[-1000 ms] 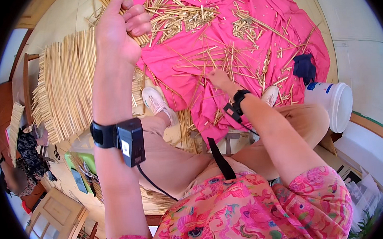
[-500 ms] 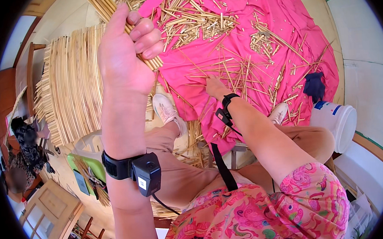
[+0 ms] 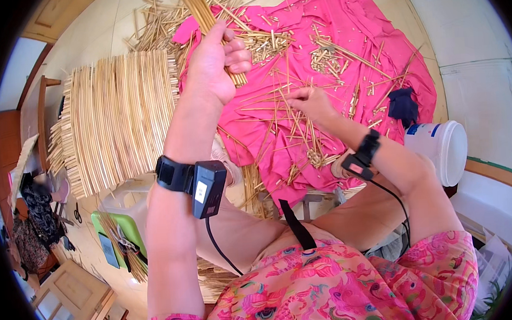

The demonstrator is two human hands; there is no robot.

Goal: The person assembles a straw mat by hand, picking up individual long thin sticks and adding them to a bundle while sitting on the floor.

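My left hand [image 3: 212, 66], raised at the upper middle, is closed around a bundle of straight golden reed stalks [image 3: 197, 8]. The cut ends of the bundle stick out below my fingers. Over a pink cloth [image 3: 341, 25] on the floor, my right hand [image 3: 314, 105] has its thumb and fingers pinched together. What it holds, if anything, cannot be made out among the thin loose stalks [image 3: 264, 104] crossing beside its fingertips. Short cut pieces [image 3: 327, 60] lie in heaps on the cloth.
Left of the cloth lies a large mat of long stalks [image 3: 118, 115] side by side. A white bucket [image 3: 437, 149] and a dark blue cloth [image 3: 403, 107] are at the right. A green tray [image 3: 131, 226] with stalks and a phone [image 3: 108, 250] stands lower left.
Within the view, my left hand and its bundle have shifted right. My right hand has moved right, lifted off the loose stalks, and its fingers now show pinched together.
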